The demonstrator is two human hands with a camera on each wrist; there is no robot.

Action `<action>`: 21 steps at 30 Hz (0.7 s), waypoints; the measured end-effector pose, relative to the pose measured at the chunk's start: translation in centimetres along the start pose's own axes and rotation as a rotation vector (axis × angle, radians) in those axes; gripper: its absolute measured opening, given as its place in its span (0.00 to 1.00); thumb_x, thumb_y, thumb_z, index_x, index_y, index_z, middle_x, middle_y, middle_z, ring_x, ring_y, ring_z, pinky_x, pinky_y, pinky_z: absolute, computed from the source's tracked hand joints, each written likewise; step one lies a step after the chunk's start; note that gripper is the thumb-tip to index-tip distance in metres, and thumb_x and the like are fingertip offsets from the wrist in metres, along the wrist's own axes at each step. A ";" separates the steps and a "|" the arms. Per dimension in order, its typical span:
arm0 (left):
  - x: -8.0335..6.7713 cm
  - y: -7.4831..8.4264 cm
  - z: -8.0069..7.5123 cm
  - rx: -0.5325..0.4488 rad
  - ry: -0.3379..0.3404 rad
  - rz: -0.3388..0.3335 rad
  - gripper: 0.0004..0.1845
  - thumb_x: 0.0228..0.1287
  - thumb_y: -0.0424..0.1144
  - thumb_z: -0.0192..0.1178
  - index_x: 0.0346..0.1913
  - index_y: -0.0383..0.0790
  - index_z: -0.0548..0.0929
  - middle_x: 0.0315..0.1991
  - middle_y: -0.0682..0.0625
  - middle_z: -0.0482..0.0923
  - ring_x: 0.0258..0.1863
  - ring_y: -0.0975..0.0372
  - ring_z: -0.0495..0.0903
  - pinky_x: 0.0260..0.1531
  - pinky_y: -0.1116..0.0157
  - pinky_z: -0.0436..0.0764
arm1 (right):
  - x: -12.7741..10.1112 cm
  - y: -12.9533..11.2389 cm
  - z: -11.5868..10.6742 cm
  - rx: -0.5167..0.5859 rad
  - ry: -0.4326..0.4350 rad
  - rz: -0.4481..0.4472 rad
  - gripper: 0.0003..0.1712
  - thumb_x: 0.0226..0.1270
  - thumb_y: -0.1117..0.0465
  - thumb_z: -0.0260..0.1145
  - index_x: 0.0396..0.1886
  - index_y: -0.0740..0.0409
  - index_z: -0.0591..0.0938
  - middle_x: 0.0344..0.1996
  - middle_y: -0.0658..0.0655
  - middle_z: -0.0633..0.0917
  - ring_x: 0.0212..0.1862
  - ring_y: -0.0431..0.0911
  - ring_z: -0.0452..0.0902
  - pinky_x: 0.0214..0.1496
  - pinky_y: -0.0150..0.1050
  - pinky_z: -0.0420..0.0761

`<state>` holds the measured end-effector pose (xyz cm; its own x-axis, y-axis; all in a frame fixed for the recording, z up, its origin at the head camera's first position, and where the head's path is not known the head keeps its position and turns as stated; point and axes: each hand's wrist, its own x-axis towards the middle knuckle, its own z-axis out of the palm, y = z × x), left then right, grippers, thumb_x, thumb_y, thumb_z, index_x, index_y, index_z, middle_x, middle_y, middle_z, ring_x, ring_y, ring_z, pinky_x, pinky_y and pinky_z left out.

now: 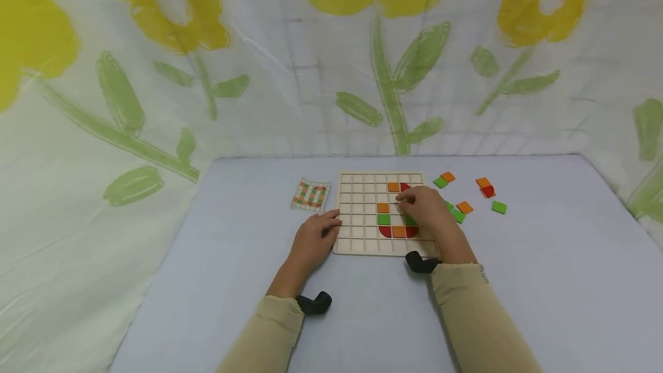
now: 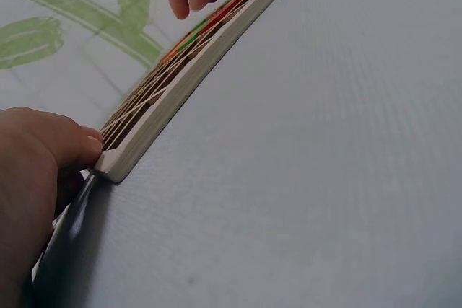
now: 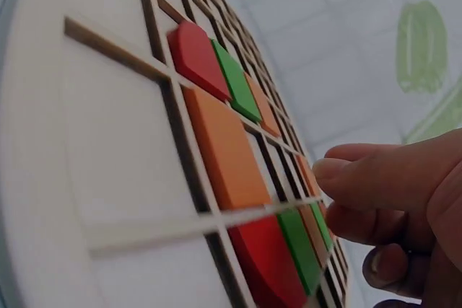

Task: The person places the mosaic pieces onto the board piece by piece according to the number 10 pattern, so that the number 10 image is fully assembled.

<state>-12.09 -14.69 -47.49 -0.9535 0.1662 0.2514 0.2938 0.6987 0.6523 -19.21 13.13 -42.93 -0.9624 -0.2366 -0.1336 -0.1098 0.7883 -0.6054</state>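
A pale wooden grid board [image 1: 362, 212] lies at the centre of the head view on a light blue-grey tabletop [image 1: 544, 281]. Its square cells are divided by thin slats, and several hold flat tiles: an orange tile [image 1: 383, 208] above a green tile [image 1: 384, 219], with red quarter-round and orange pieces along the row below.

The right hand [image 1: 426, 207] hovers over the board's right half with its fingers curled; whether this grip holds a tile cannot be told. The left hand [image 1: 315, 239] rests at the board's lower left edge, its thumb pressed against the corner and its grip holding nothing.

Loose orange, green and red tiles [image 1: 464, 207] lie scattered to the right of the board. A small pattern card [image 1: 311, 195] sits just left of it. No writing is legible.
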 end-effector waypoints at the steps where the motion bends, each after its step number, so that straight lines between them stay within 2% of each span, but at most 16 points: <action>1: 0.0 -0.1 0.0 0.002 0.001 -0.005 0.10 0.66 0.34 0.62 0.48 0.40 0.88 0.61 0.53 0.80 0.61 0.57 0.78 0.71 0.55 0.68 | -0.1 0.2 -0.2 0.007 0.002 0.005 0.15 0.70 0.57 0.63 0.52 0.54 0.86 0.45 0.60 0.83 0.45 0.53 0.74 0.46 0.46 0.80; 3: -0.1 -0.1 0.0 -0.001 0.001 -0.013 0.10 0.66 0.34 0.62 0.47 0.41 0.88 0.61 0.53 0.80 0.62 0.57 0.78 0.71 0.54 0.68 | -0.3 0.7 -0.7 0.027 0.008 0.022 0.17 0.70 0.57 0.63 0.55 0.55 0.84 0.44 0.61 0.82 0.43 0.53 0.74 0.42 0.44 0.79; 8: -0.1 -0.2 0.1 -0.001 0.009 0.004 0.10 0.66 0.34 0.62 0.47 0.40 0.88 0.61 0.52 0.80 0.61 0.56 0.78 0.71 0.52 0.68 | -0.8 2.9 -2.4 0.066 0.065 0.110 0.21 0.72 0.54 0.61 0.61 0.55 0.79 0.51 0.63 0.80 0.46 0.56 0.73 0.42 0.45 0.79; 12: -0.1 -0.1 0.1 0.010 0.000 0.002 0.10 0.67 0.35 0.62 0.48 0.40 0.88 0.61 0.53 0.79 0.61 0.58 0.78 0.72 0.55 0.67 | -1.3 4.9 -3.8 0.089 0.127 0.179 0.24 0.72 0.54 0.60 0.65 0.56 0.76 0.59 0.66 0.76 0.54 0.61 0.72 0.49 0.53 0.80; 16: -0.1 0.2 0.0 0.010 -0.006 -0.013 0.10 0.67 0.35 0.62 0.48 0.40 0.88 0.61 0.53 0.79 0.62 0.59 0.78 0.72 0.55 0.66 | -1.8 6.5 -5.0 0.102 0.161 0.229 0.28 0.71 0.55 0.61 0.68 0.59 0.73 0.64 0.69 0.73 0.61 0.64 0.69 0.58 0.61 0.75; 18: -0.1 0.2 0.0 0.009 -0.005 -0.019 0.10 0.67 0.35 0.62 0.48 0.41 0.88 0.61 0.53 0.79 0.62 0.59 0.78 0.72 0.55 0.66 | -1.9 7.1 -5.3 0.103 0.170 0.249 0.29 0.70 0.55 0.61 0.68 0.60 0.73 0.64 0.69 0.73 0.62 0.64 0.68 0.59 0.61 0.75; 21: 0.0 0.2 0.1 0.009 0.000 -0.014 0.10 0.67 0.35 0.62 0.48 0.40 0.88 0.61 0.53 0.79 0.62 0.59 0.78 0.72 0.55 0.66 | -2.0 7.6 -5.6 0.083 0.138 0.263 0.30 0.67 0.53 0.64 0.66 0.61 0.74 0.58 0.69 0.75 0.56 0.63 0.70 0.54 0.57 0.76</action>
<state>-12.01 -14.48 -47.38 -0.9575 0.1565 0.2421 0.2798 0.7069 0.6496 -19.48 22.79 -42.86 -0.9804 0.0534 -0.1899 0.1629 0.7620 -0.6268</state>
